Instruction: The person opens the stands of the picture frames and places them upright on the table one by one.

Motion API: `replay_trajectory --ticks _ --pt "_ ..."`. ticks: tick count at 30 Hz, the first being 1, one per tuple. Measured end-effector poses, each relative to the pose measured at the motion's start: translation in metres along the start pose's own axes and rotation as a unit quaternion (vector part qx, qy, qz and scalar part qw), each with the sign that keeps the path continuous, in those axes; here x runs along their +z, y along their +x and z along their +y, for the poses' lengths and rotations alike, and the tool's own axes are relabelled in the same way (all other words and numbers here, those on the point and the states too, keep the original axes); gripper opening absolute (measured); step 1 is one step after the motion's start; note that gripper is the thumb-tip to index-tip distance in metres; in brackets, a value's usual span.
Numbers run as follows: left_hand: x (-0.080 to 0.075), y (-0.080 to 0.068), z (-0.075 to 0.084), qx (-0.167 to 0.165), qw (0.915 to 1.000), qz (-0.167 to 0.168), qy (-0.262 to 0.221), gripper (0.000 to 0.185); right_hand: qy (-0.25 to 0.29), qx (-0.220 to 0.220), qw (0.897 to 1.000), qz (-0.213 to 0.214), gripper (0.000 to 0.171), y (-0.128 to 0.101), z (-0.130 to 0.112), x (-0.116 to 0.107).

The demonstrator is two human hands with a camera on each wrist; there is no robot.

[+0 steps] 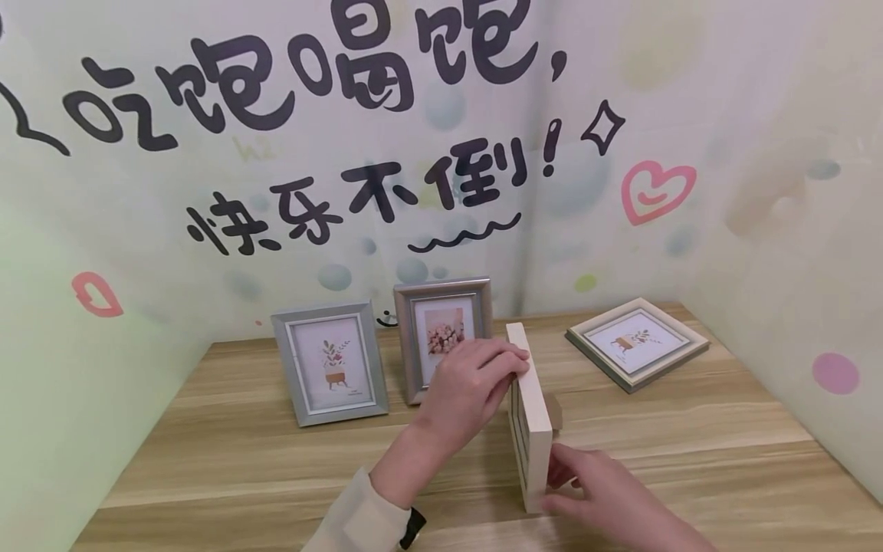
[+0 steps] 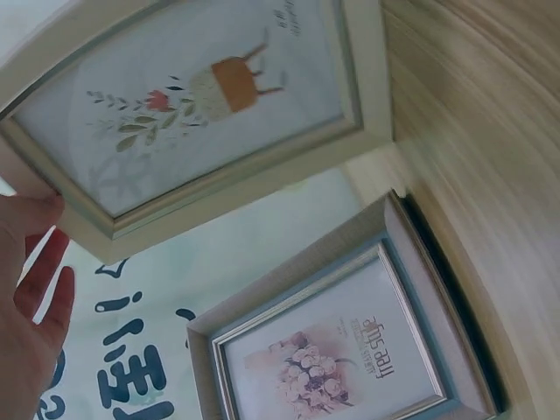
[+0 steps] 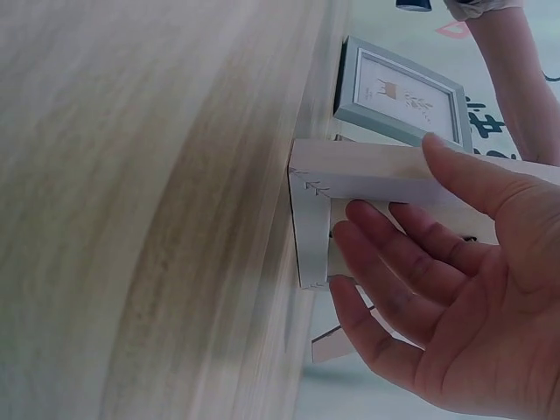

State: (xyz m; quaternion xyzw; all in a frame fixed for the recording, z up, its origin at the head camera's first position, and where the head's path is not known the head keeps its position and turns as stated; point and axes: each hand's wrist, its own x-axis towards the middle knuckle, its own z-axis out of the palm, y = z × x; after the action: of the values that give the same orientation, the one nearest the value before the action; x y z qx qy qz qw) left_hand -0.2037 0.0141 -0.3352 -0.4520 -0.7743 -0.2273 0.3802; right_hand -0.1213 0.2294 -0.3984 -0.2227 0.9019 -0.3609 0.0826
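A cream wooden picture frame point(image 1: 531, 429) stands upright on the table, edge-on to me. The left wrist view shows its front point(image 2: 210, 114), a small plant print. My left hand point(image 1: 469, 387) is draped over its top edge, with fingers curled over and fingertips point(image 2: 44, 210) at the rim. My right hand point(image 1: 600, 491) is at the frame's near lower corner. There its thumb lies along the narrow edge point(image 3: 367, 175) and its straight fingers point(image 3: 394, 262) rest against the back, beside the fold-out stand point(image 3: 337, 346).
Two grey frames stand near the back wall: a plant print point(image 1: 329, 372) on the left and a flower print point(image 1: 434, 330) just behind my left hand. Another cream frame point(image 1: 638, 343) lies flat at the back right. Lettered walls enclose the wooden table point(image 1: 241, 460) on three sides.
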Motion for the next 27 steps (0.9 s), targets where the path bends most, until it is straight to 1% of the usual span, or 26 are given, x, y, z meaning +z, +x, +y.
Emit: replay_trajectory --ticks 2,3,5,6,8,10,11,12,13,14,15,17,18,20,22,24,25,27 --pt "-0.003 0.000 -0.001 -0.013 0.9993 -0.010 -0.035 0.010 0.006 -0.001 1.000 0.005 0.042 0.001 -0.001 0.002" --pt "-0.004 0.000 -0.002 -0.024 0.9977 -0.017 -0.062 0.011 0.007 -0.002 1.000 0.008 0.042 0.002 -0.002 0.003" --pt "-0.006 0.000 -0.003 -0.059 0.9908 -0.024 -0.119 0.014 0.005 0.000 1.000 0.012 0.041 0.002 -0.002 0.004" --pt "-0.006 -0.001 -0.004 -0.082 0.9853 -0.020 -0.148 0.015 0.001 0.001 1.000 0.014 0.040 0.003 -0.002 0.004" --pt "-0.004 -0.002 -0.007 -0.142 0.9679 -0.005 -0.207 0.019 -0.005 0.005 1.000 0.014 0.039 0.002 -0.002 0.004" --pt "0.001 -0.004 -0.010 -0.207 0.9452 0.009 -0.252 0.022 -0.009 0.006 1.000 0.014 0.039 0.002 -0.002 0.004" --pt "0.004 -0.006 -0.012 -0.241 0.9329 0.007 -0.268 0.023 -0.009 0.008 1.000 0.012 0.039 0.002 -0.001 0.004" --pt "0.008 -0.008 -0.014 -0.271 0.9202 -0.001 -0.282 0.023 -0.010 0.009 1.000 0.011 0.040 0.002 -0.001 0.003" --pt "0.012 -0.009 -0.016 -0.302 0.9080 -0.019 -0.290 0.024 -0.009 0.011 1.000 0.009 0.041 0.002 -0.001 0.003" --pt "0.017 -0.012 -0.018 -0.326 0.8984 -0.043 -0.291 0.025 -0.009 0.012 1.000 0.007 0.041 0.002 -0.001 0.003" --pt "0.022 -0.014 -0.020 -0.344 0.8898 -0.070 -0.292 0.026 -0.008 0.013 1.000 0.006 0.041 0.002 -0.001 0.003" --pt "0.033 -0.020 -0.024 -0.366 0.8760 -0.120 -0.290 0.029 -0.007 0.013 1.000 0.005 0.042 0.002 -0.001 0.003" --pt "0.038 -0.022 -0.026 -0.372 0.8701 -0.140 -0.291 0.031 -0.010 0.009 1.000 0.006 0.041 0.002 0.000 0.003" --pt "0.049 -0.027 -0.029 -0.376 0.8603 -0.166 -0.302 0.035 -0.011 0.005 1.000 0.008 0.040 0.001 0.000 0.003" --pt "0.058 -0.031 -0.030 -0.379 0.8512 -0.182 -0.314 0.037 -0.013 0.001 1.000 0.011 0.038 0.000 0.000 0.003" --pt "0.064 -0.033 -0.031 -0.381 0.8451 -0.194 -0.321 0.039 -0.013 0.004 1.000 0.010 0.038 -0.002 0.000 0.004" --pt "0.067 -0.034 -0.031 -0.380 0.8446 -0.199 -0.320 0.038 -0.012 0.007 1.000 0.009 0.038 -0.002 0.000 0.004" --pt "0.070 -0.035 -0.032 -0.374 0.8482 -0.204 -0.315 0.035 -0.012 0.012 1.000 0.008 0.039 -0.003 0.000 0.004"
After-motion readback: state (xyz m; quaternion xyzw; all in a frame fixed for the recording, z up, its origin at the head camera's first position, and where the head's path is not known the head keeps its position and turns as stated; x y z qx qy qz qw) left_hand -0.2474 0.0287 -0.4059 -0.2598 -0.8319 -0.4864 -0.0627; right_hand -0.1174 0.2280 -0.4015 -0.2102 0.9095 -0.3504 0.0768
